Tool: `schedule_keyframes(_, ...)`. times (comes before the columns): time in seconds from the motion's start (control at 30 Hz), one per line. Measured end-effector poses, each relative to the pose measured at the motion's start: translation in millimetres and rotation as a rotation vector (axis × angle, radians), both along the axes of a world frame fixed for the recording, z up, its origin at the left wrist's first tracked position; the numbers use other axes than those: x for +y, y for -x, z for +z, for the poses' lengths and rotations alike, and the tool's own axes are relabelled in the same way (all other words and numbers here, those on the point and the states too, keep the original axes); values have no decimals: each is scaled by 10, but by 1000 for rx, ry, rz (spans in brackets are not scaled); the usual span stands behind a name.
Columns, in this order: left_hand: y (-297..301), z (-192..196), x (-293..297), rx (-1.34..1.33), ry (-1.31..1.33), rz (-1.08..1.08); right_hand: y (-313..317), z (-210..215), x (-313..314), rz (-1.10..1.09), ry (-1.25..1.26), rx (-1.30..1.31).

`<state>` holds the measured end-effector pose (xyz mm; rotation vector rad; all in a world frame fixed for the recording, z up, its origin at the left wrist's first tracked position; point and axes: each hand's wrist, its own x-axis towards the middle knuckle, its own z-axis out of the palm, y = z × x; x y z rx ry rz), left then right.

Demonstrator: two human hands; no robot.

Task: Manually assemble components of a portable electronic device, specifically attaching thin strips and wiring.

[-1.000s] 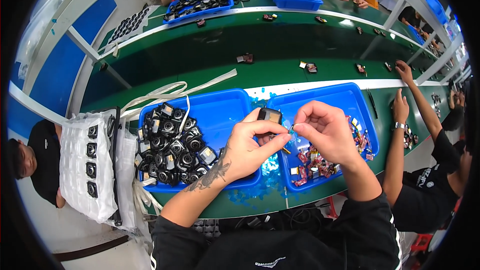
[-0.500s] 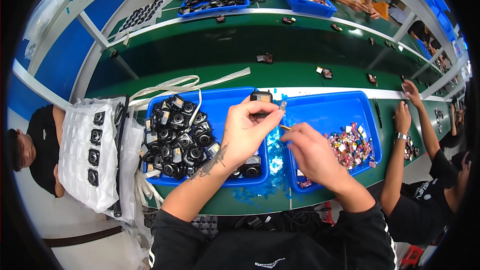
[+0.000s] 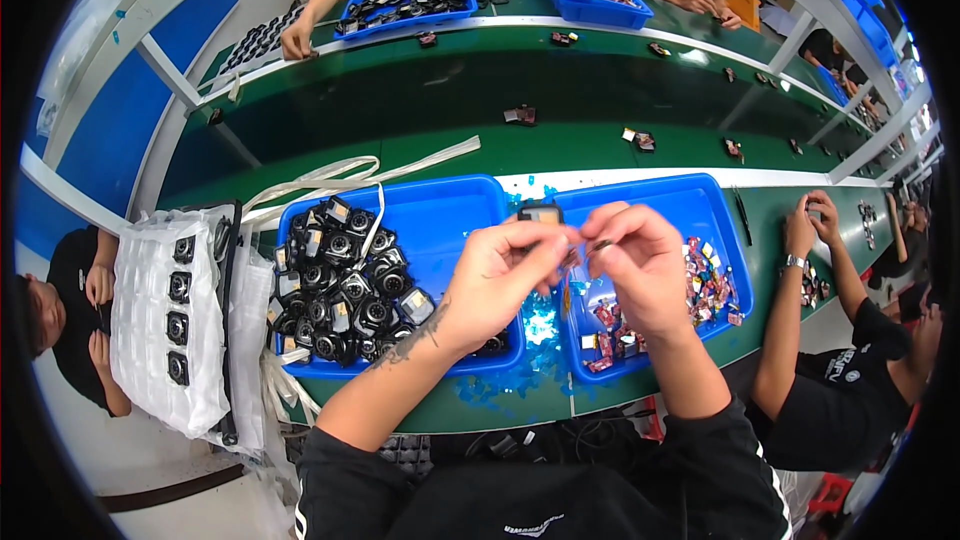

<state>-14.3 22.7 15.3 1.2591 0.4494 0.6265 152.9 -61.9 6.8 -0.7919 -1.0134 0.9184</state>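
Above the gap between two blue bins, my left hand (image 3: 508, 275) is closed around a small black device housing (image 3: 541, 213) with a pale panel; the fingers hide most of it. My right hand (image 3: 645, 265) pinches a small dark piece (image 3: 600, 246), too little of which shows to name it. The fingertips of both hands nearly meet. Under my left forearm, the left blue bin (image 3: 440, 202) holds a heap of black housings (image 3: 350, 285) with round lens-like fronts. Below my right hand, the right blue bin (image 3: 660, 195) contains small red, white and yellow electronic parts (image 3: 708, 285).
Blue film scraps (image 3: 515, 375) litter the green table between the bins. White straps (image 3: 420, 162) trail over the left bin. A padded white tray (image 3: 150, 340) with housings stands at left. Beyond runs a green conveyor (image 3: 400, 90) bearing scattered parts. Co-workers sit across and at right.
My right hand has risen and turned, coming up beside my left fingertips. Across the conveyor, a person's arm now reaches down to the belt at left. The co-worker's hands at right have come together.
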Motion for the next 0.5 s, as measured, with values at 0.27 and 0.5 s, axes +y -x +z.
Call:
schedule_keyframes(0.27, -88, -21, -111, -142, -171, 191, 180, 244, -17, -368, 128, -640)
schedule_keyframes(0.5, -51, -23, -134, -145, -99, 44, 233, 313, 78, -416, 35, -774)
